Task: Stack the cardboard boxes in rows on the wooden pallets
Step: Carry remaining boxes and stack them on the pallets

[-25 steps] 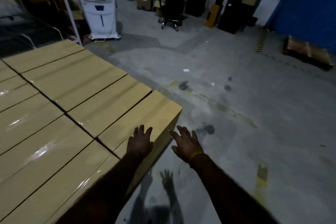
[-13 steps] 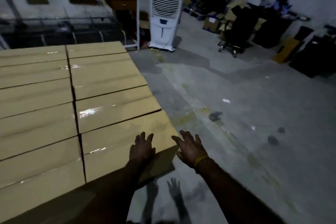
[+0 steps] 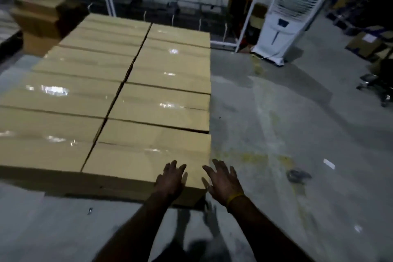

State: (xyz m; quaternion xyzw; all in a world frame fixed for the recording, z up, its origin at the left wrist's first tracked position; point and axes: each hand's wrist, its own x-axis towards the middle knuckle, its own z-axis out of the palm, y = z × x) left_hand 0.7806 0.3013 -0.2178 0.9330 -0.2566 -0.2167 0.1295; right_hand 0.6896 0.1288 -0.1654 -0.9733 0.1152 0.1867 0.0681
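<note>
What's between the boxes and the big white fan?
Just bare grey floor between the boxes and the fan, seen from the head camera.

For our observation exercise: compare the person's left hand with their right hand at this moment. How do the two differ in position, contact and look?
1. The left hand lies over the near right corner box; the right hand is past that box's right edge, over the floor.
2. The right hand has a yellow band at its wrist; the left hand shows none.

Both are open, fingers spread, palms down, holding nothing.
</note>
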